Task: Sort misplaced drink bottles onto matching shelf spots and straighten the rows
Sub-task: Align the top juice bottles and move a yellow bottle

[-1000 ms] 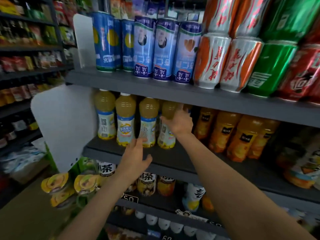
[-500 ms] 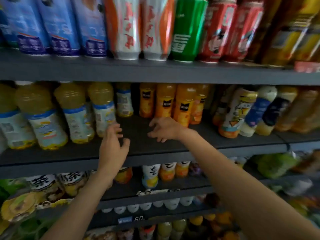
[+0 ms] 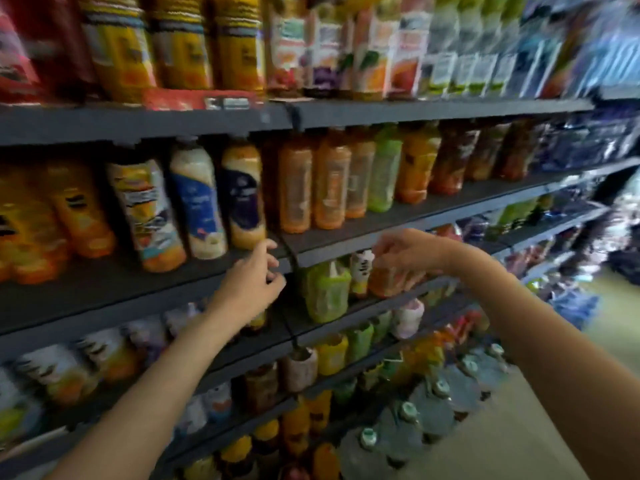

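Note:
The view is blurred by motion. My left hand [image 3: 252,278] hovers at the front edge of the middle shelf [image 3: 104,289], fingers loosely curled and holding nothing, just below a navy-label bottle [image 3: 242,202]. My right hand [image 3: 405,251] reaches in front of the shelf below. Its fingers hang over an orange bottle [image 3: 384,284] that stands beside a white bottle [image 3: 360,271] and a green bottle [image 3: 325,292]. Blur hides whether the fingers touch the orange bottle. On the middle shelf, orange bottles [image 3: 296,188] stand in a row with one green bottle [image 3: 384,174] among them.
Shelves packed with drinks fill the left and centre, from tall cans [image 3: 180,39] at the top to low rows near the floor. Large water jugs [image 3: 433,410] stand on the floor at the shelf's foot. The aisle floor [image 3: 519,427] lies to the right.
The view has swung right along the shelving to a new section. Both hands left the yellow tea bottles and moved right, still holding nothing; my right hand dropped toward the lower shelf.

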Motion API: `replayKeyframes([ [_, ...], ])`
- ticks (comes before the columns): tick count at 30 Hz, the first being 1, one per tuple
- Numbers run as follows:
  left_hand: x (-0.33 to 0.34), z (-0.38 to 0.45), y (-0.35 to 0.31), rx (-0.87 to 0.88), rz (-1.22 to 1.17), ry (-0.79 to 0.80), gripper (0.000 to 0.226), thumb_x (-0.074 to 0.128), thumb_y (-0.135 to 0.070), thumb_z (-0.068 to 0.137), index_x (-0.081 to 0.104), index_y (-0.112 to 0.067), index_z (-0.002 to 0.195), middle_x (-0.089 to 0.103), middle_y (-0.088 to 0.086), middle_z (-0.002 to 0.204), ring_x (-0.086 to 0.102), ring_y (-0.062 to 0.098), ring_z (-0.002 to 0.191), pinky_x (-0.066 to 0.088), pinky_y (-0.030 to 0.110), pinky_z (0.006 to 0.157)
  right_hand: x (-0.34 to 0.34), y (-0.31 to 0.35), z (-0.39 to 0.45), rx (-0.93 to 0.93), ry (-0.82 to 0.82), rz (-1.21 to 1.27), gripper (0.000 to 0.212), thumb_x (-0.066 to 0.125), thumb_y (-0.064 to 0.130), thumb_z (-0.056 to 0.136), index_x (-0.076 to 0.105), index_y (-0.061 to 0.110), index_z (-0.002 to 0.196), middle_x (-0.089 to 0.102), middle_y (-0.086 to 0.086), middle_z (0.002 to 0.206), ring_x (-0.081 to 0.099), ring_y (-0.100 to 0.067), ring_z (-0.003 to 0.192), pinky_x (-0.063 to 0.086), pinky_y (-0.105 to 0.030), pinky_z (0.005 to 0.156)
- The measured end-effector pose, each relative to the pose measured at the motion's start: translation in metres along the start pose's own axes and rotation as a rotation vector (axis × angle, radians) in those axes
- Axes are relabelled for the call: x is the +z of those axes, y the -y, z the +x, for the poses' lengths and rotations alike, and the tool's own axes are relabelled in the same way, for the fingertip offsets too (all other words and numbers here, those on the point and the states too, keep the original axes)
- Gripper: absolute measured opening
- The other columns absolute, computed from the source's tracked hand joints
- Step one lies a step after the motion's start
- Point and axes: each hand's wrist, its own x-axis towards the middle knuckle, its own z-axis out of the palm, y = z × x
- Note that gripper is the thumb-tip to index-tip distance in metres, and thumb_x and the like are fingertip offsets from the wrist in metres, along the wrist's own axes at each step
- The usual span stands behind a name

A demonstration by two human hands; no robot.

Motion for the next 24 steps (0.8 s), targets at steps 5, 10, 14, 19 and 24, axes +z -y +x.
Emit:
replayKeyframes([
  [5, 0.089, 0.052, -0.139, 0.168, -0.168, 0.095, 0.037, 0.055, -0.013, 0.092, 0.042, -0.017, 0.126, 0.059, -0.009, 0.104, 0.06, 0.01, 0.094, 0.046, 0.025, 0.079, -0.089, -0.138, -0.053, 0.15, -0.273, -0.001, 0.018, 0.058, 0.025, 0.091, 0.058, 0.012, 0.105, 0.059, 0.002, 0.077, 0.059, -0.01, 0.059, 0.047, -0.014, 0.046],
  [10, 0.145, 0.116, -0.204, 0.168, -0.246, 0.055, 0.037, 0.055, -0.013, 0.091, 0.041, -0.023, 0.123, 0.062, -0.012, 0.104, 0.059, 0.008, 0.096, 0.046, 0.028, 0.082, -0.137, -0.245, -0.061, 0.201, -0.453, 0.008, 0.016, 0.057, 0.022, 0.092, 0.061, 0.009, 0.1, 0.067, -0.003, 0.081, 0.064, -0.015, 0.067, 0.053, -0.022, 0.064],
  [14, 0.203, 0.177, -0.235, 0.143, -0.252, 0.067, 0.042, 0.056, -0.011, 0.09, 0.04, -0.016, 0.129, 0.062, -0.005, 0.109, 0.056, 0.009, 0.095, 0.039, 0.022, 0.077, -0.181, -0.32, -0.03, 0.19, -0.469, -0.043, 0.004, 0.058, 0.02, 0.091, 0.059, 0.017, 0.093, 0.067, -0.008, 0.098, 0.06, -0.021, 0.085, 0.05, -0.034, 0.083],
  [19, 0.269, 0.274, -0.286, 0.163, -0.297, -0.014, 0.045, 0.056, -0.01, 0.091, 0.037, -0.015, 0.132, 0.061, -0.003, 0.109, 0.056, 0.006, 0.09, 0.039, 0.011, 0.067, -0.26, -0.406, 0.038, 0.209, -0.544, -0.055, 0.029, 0.056, 0.02, 0.092, 0.058, 0.005, 0.117, 0.062, -0.011, 0.116, 0.057, -0.025, 0.104, 0.043, -0.03, 0.086],
  [24, 0.318, 0.359, -0.349, 0.215, -0.221, 0.012, 0.05, 0.056, -0.011, 0.091, 0.033, -0.014, 0.135, 0.061, -0.001, 0.111, 0.059, 0.012, 0.092, 0.043, 0.018, 0.073, -0.326, -0.498, 0.096, 0.337, -0.425, -0.005, 0.066, 0.067, 0.037, 0.084, 0.038, 0.008, 0.135, 0.05, -0.014, 0.131, 0.051, -0.029, 0.114, 0.042, -0.035, 0.092],
])
